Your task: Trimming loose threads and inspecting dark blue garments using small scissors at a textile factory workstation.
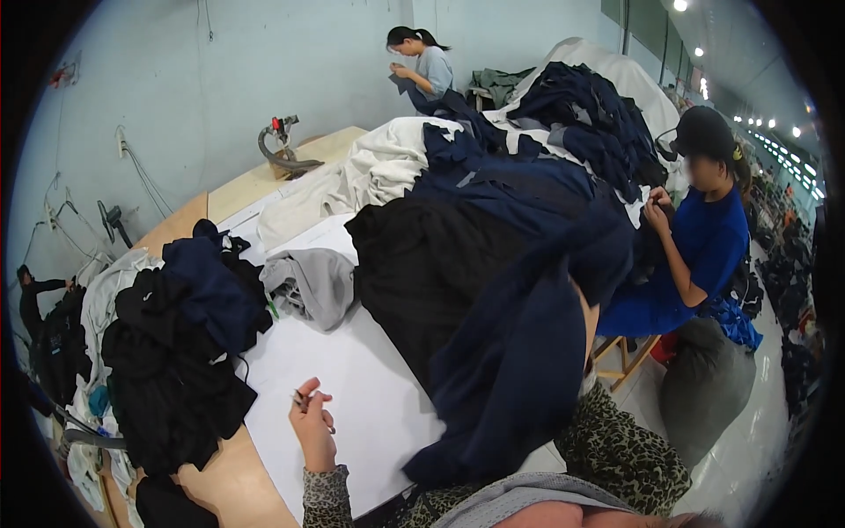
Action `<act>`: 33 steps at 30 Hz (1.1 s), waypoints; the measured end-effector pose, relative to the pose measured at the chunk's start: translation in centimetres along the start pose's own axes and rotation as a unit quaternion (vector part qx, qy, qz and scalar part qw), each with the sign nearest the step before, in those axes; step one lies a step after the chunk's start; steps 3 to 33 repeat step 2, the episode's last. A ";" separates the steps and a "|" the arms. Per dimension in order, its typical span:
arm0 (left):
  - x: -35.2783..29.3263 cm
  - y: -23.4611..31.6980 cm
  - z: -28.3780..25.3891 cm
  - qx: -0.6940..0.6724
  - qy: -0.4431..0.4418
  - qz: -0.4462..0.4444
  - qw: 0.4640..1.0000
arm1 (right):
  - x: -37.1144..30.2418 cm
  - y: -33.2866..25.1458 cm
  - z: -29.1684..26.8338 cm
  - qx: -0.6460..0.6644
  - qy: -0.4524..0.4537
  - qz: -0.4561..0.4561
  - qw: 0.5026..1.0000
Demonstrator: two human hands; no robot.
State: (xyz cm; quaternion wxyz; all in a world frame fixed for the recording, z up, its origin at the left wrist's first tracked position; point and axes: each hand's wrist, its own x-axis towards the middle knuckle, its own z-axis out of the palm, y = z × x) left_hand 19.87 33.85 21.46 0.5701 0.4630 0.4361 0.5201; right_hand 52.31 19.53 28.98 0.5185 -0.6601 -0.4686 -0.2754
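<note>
Over the white table my left hand (314,431) is raised, its fingers curled around a small dark metal tool (301,400) whose kind is too small to make out. My right hand (588,321) is lifted at the right; only bare skin below the wrist area shows, and its fingers are hidden behind cloth. From it hangs a navy garment (519,370), draping toward my lap, its lower edge slightly blurred. Just beyond lies a black garment (431,273) spread on the table. A crumpled grey cloth (312,286) rests between my hands and the white fabric.
Black and navy clothes (176,352) are heaped on the left. White fabric (370,167) and a large navy pile (581,114) lie farther back. One person in blue (704,238) works at the right, another (431,70) at the far side. A full grey sack (709,387) stands on the floor.
</note>
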 end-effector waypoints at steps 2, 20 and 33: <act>2.1 -3.9 0.8 0.047 -0.007 -0.043 0.998 | 3.0 1.8 0.1 -0.133 -0.027 -0.068 0.988; 2.1 -3.9 0.8 0.047 -0.007 -0.043 0.998 | 3.0 1.8 0.1 -0.133 -0.027 -0.068 0.988; 2.1 -3.9 0.8 0.047 -0.007 -0.043 0.998 | 3.0 1.8 0.1 -0.133 -0.027 -0.068 0.988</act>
